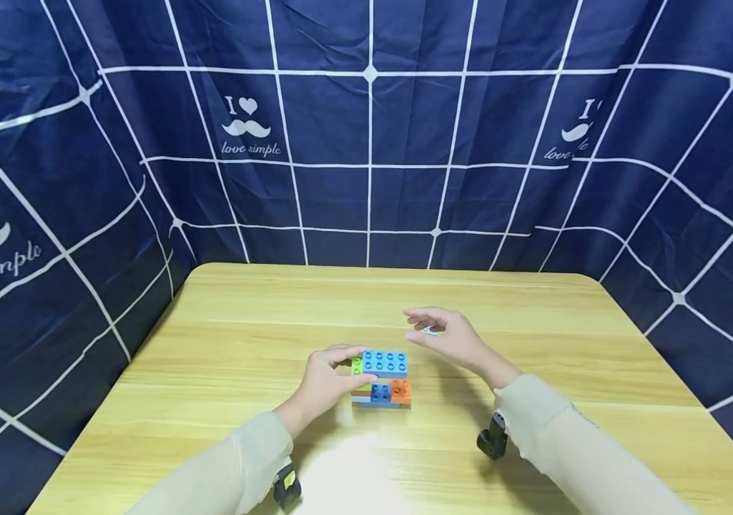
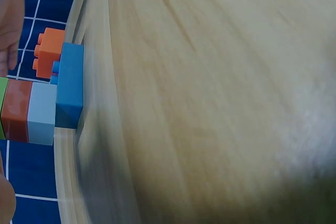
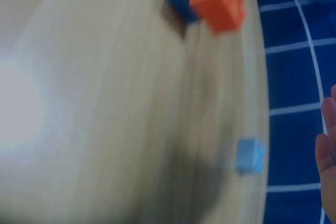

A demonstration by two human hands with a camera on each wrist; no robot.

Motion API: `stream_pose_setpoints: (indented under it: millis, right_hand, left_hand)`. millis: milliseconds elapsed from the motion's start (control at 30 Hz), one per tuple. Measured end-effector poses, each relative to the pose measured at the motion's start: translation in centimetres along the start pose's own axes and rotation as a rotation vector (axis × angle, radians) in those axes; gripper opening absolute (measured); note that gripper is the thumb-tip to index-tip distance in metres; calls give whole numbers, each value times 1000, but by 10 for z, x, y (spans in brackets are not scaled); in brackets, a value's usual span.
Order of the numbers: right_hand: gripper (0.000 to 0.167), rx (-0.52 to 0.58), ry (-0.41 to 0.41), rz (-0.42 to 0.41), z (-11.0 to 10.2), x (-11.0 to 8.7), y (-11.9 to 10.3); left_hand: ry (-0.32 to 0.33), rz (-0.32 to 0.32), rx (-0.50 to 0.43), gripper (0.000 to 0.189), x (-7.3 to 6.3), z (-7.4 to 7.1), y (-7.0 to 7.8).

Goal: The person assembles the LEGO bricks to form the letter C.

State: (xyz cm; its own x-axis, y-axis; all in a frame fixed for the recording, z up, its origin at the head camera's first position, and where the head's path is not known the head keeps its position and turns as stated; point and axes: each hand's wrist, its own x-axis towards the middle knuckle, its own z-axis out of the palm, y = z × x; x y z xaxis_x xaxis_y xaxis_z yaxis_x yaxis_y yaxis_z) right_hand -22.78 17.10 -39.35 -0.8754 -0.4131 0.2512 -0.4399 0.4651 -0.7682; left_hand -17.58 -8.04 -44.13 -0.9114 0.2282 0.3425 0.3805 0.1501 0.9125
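My left hand [image 1: 330, 375] grips the left end of a stack of toy building blocks, its thumb in front and its fingers behind. On top, a blue block [image 1: 384, 363] reaches out to the right beside a lime green block [image 1: 356, 365]. Lower down sit a reddish-brown block [image 2: 16, 109], a light blue block [image 2: 42, 114] and a blue base block [image 2: 71, 85]. An orange block [image 1: 400, 390] stands on the base's right end. To the right, my right hand [image 1: 446, 336] hovers with loosely bent fingers and holds nothing. A small light blue block [image 3: 250, 156] lies apart on the table.
The wooden table [image 1: 263, 307] has a glare patch near its front. A dark blue curtain [image 1: 334, 200] with white lines hangs behind it and at both sides. Each sleeve has a black wrist camera [image 1: 493, 436] below it.
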Motion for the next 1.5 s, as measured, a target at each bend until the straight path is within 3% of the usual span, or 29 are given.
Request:
stream_pose_setpoints:
  millis: [233,533,733,933,1167,1500]
  right_hand:
    - [50,-57,129,89,-8,-3,36]
    - [60,-56,158,131,-5,3,73]
    - [69,-39,123,214,2,8,89]
    - [67,-114,114,242,6,9,94]
    - [41,-251,129,234,7,10,95]
    - [36,-135,108,215,6,0,74]
  left_hand:
    - [-11,-28,-1,45,0,-1,0]
    - [-8,-51,-12,45,0,-2,-5]
    - [-2,-45,-9,44,-1,-2,-4]
    - [-19,-33,-18,46,-1,-2,-2]
    - [-19,-55,-7,46,0,-1,-2]
    - [-18,-58,-10,46,0,-1,0]
